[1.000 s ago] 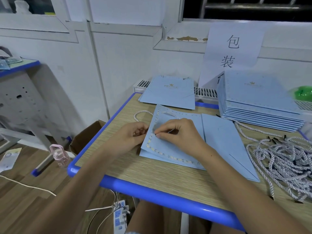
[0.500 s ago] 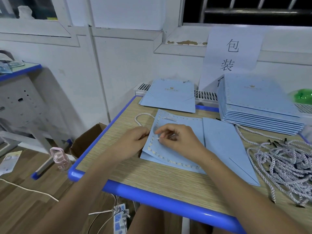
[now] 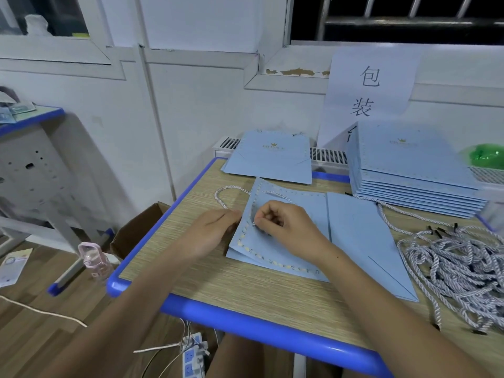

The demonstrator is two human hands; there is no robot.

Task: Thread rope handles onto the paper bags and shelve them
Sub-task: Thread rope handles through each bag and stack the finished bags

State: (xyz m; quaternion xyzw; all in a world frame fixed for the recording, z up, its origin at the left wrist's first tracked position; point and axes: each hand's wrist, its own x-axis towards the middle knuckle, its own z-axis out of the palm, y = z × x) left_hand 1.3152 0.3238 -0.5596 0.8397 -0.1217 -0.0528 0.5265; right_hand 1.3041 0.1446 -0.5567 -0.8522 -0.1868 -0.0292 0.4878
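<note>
The flat pale-blue paper bag with a dotted gold border [image 3: 283,241] lies near the front left of the wood-grain tabletop with a blue rim [image 3: 245,293], its left edge lifted slightly. The left hand [image 3: 211,231] has its fingers curled round that lifted edge, thumb on top. The right hand [image 3: 281,223] pinches what seems to be the tip of the twisted white rope handle [image 3: 231,190] against the bag's border, though the tip itself is too small to make out. The rope loops off the bag's far left corner.

Risks from here: the tip may miss the hole and crease or tear the thin paper if it is pushed hard. The left hand may let the edge slip, so the layers misalign. A tug could pull the rope's loop back out. The heap of white ropes [image 3: 458,271] at the right could snag a sleeve
</note>
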